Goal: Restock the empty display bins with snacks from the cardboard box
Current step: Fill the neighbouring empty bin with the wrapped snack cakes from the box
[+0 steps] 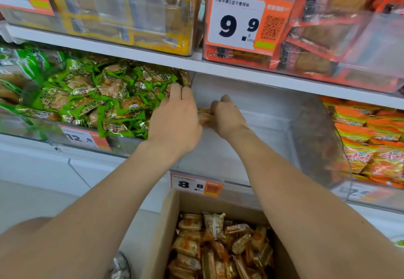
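Head cam: both hands inside clear hard-plastic bin (262,130). R hand (227,115) fingers curled round crinkly orange foil snack packs (204,115), L hand (175,117) flat-fingered against them. Brown cardboard box (161,224) below w/ more.

Both bare forearms reach forward, converging until the wrists are near each other, the left hand (175,119) palm-down with straight fingers held together, the right hand (227,117) curled around a snack packet (204,115).

Green packets (98,97), orange packets (371,143), tan cardboard box (162,235).
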`<state>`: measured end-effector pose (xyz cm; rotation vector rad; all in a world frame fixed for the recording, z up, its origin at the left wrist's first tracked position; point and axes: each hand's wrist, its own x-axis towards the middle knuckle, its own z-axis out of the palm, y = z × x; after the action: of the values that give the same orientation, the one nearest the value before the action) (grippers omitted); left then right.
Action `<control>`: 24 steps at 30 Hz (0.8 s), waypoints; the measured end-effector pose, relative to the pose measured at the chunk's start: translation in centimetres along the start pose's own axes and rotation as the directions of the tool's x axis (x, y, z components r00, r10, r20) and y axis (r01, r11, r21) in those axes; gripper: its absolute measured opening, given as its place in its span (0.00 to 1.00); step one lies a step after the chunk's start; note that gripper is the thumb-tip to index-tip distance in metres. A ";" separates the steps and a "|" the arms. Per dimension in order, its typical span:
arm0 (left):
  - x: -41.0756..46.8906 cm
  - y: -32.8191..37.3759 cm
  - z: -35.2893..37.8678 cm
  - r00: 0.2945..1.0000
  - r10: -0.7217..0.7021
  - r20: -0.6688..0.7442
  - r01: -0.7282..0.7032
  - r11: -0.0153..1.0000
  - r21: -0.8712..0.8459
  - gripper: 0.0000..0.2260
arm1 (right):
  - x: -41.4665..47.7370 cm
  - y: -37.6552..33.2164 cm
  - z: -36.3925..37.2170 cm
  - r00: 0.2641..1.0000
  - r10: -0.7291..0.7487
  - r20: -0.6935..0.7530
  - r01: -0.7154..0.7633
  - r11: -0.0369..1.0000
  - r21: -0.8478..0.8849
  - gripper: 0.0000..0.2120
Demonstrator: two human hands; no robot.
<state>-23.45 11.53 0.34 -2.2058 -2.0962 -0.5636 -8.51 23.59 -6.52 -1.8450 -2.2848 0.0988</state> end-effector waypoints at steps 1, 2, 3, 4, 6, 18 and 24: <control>-0.1 0.2 0.0 1.000 -0.003 -0.001 0.003 1.000 0.008 0.22 | -0.1 0.1 0.1 0.999 -0.038 0.026 0.038 0.999 -0.005 0.14; -0.3 0.3 0.0 1.000 -0.007 0.008 0.007 1.000 0.020 0.23 | -0.3 0.1 0.0 0.997 -0.063 0.042 0.063 0.998 -0.003 0.14; -0.5 0.4 0.0 1.000 -0.011 0.024 0.010 0.999 0.034 0.24 | -0.4 0.1 -0.1 0.997 -0.068 0.039 0.068 0.998 -0.006 0.13; -0.7 0.5 -0.1 0.999 -0.017 0.042 0.015 0.999 0.047 0.26 | -0.6 0.2 -0.3 0.998 -0.062 0.018 0.062 0.998 -0.027 0.13; -1.1 0.6 -0.3 0.998 -0.028 0.058 0.024 0.998 0.061 0.26 | -1.0 0.3 -0.7 0.997 -0.037 -0.064 0.030 0.993 -0.112 0.13; -7.4 3.0 -2.9 0.945 0.254 -0.205 -0.290 0.942 -0.169 0.04 | -11.8 1.0 -7.9 0.985 -0.105 -0.140 0.132 0.969 0.207 0.13; -13.8 5.3 -1.8 0.625 0.287 0.726 -0.179 0.958 -0.225 0.15 | -27.0 1.2 -9.5 0.963 -0.270 0.008 0.253 0.911 0.327 0.07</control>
<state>-18.92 -2.60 -0.89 -3.1155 -1.9901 0.3447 -0.13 -3.12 -0.60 -1.3784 -2.3576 0.4565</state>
